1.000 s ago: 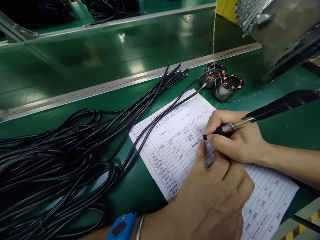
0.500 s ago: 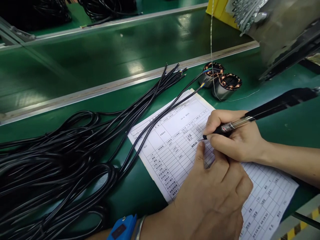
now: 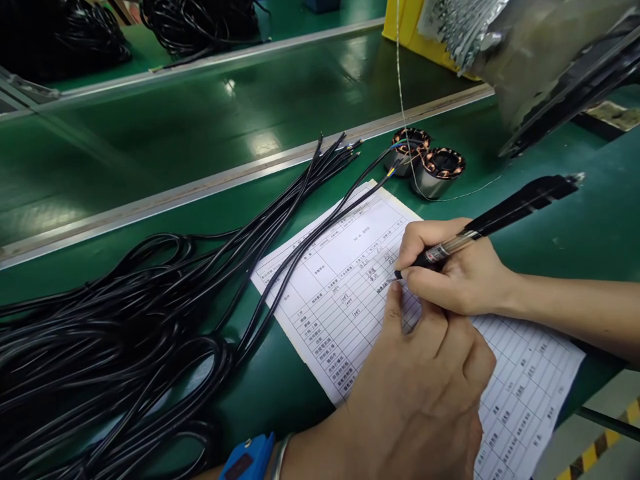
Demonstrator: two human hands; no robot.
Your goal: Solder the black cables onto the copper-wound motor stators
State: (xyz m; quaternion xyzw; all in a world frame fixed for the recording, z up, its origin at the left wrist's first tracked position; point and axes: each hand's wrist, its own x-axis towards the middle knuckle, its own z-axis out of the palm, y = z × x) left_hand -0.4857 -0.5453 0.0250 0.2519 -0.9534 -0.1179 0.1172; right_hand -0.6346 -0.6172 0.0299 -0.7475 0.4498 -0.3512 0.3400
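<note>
The right hand [image 3: 453, 267] is pinching a pen [image 3: 523, 205] over the form [image 3: 363, 230], which is lying on the bench [image 3: 560, 230]. The left hand [image 3: 423, 380] is resting one finger there, palm hidden; I cannot tell if it is holding anything. Hands and cables [image 3: 309, 247] are covering parts; the writing is showing too small to read. The pen's far end, previously cut off, is now showing.

And the left hand [image 3: 425, 380] is held palm-down, one finger [image 3: 395, 310] stretched forward, while the right hand [image 3: 457, 270] is curled beside it, fingertips [image 3: 416, 279] pinched!
</note>
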